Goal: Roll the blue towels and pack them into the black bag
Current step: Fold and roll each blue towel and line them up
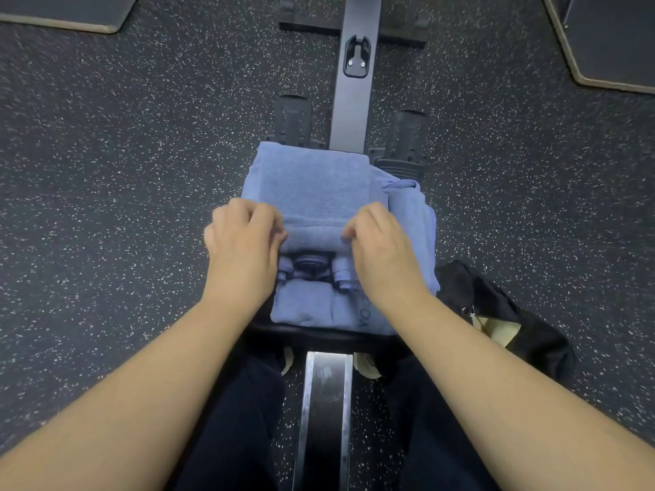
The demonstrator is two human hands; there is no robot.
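We note first the dark speckled floor [124, 171], which fills most of the view, with the corners of two dark mats at the far left [67, 10] and far right [609, 37]. Down the middle runs the grey rail [351, 111] of what looks like a rowing machine, with two black footrests [292, 116] either side of it at the far end and a metal section of rail [324, 402] near us, between the person's dark-trousered legs [234, 419]. On the black seat [319, 334] lies a pile of blue towels [319, 306]; the top towel [312, 182] is spread flat away from us, its near edge turned over into a partial roll [312, 237]. Below that roll we see small rolled blue pieces, though we cannot tell exactly what they are. A further blue cloth hangs at the right of the pile [421, 221]. The black bag [496, 310] sits on the floor just right of the seat, near the right forearm, with a pale lining showing at its mouth. The left hand [244, 239] and right hand [379, 242] each grip one end of the roll, fingers curled over the fold and knuckles up.
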